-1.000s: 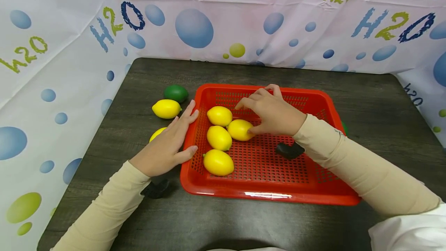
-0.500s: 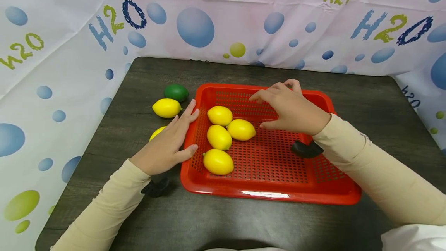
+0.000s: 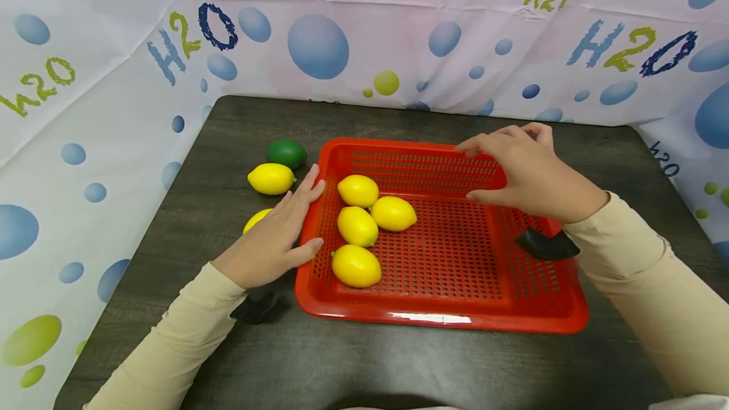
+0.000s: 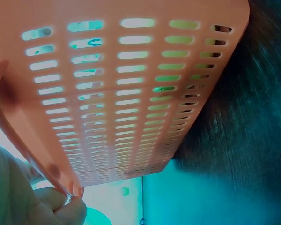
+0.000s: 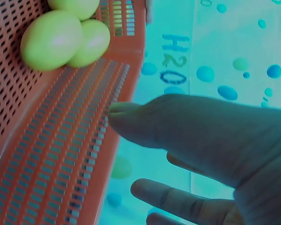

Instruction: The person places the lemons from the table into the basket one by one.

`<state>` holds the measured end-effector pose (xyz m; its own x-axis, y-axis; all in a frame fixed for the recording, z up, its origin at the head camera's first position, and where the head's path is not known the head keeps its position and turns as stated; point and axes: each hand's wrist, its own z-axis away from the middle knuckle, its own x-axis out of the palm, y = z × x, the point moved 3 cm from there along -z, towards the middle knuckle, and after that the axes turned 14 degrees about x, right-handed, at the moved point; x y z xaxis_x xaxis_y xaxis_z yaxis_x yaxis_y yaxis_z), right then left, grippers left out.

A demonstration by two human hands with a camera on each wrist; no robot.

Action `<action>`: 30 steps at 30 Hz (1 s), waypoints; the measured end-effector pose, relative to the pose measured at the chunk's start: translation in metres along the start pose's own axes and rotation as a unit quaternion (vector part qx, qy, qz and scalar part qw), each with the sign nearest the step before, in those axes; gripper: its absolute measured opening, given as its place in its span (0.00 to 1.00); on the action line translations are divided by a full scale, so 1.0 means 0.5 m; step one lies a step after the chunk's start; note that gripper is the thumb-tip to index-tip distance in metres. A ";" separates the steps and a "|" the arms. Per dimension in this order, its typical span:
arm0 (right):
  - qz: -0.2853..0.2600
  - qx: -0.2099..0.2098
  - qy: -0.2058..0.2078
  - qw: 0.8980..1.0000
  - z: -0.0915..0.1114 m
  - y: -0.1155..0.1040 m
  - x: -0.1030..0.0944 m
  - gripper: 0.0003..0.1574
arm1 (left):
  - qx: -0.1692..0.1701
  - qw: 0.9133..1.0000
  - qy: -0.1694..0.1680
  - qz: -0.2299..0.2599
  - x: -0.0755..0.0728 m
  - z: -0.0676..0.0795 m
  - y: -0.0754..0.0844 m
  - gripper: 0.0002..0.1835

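Observation:
A red perforated plastic basket (image 3: 433, 318) holds several yellow lemons (image 3: 357, 266) grouped at its left side. My left hand (image 3: 272, 239) rests along the basket's left rim, fingers extended and thumb over the edge. The left wrist view shows the basket's slotted wall (image 4: 107, 89) from outside, with fingertips (image 4: 72, 211) at the rim. Over the basket's right end, my right hand (image 3: 526, 173) hovers with fingers spread and slightly bent, holding nothing. In the right wrist view its thumb (image 5: 154, 122) appears near the rim, apart from the lemons (image 5: 51, 40).
Left of the basket on the dark wooden table (image 3: 364, 372) lie a lemon (image 3: 271, 179) and a dark green fruit (image 3: 286, 154). Another lemon (image 3: 256, 219) is partly covered by my left hand. A bubble-patterned cloth (image 3: 364, 37) hangs behind the table.
My right hand has let go of the lemon nearest the basket's middle and moved right, to above the right end. The left hand has stayed at the left rim.

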<state>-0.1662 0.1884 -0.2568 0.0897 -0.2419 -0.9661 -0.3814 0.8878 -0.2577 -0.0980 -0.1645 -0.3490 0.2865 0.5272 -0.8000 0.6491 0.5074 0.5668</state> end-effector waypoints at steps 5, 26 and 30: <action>-0.007 0.030 -0.005 1.000 0.018 0.032 -0.008 0.41 | -0.001 1.000 0.003 0.001 0.003 0.001 0.001 0.45; -0.002 0.086 0.039 0.996 0.079 0.127 -0.026 0.42 | 0.001 1.000 0.005 -0.003 0.000 0.000 -0.003 0.45; -0.008 0.100 0.039 0.994 0.086 0.138 -0.020 0.42 | 0.005 1.000 0.006 0.001 0.000 -0.001 -0.003 0.44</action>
<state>-0.1539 0.2690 -0.2653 0.0204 -0.2787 -0.9602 -0.1884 0.9421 -0.2774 -0.0992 -0.1650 -0.3498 0.2797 0.5362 -0.7964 0.6549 0.5000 0.5667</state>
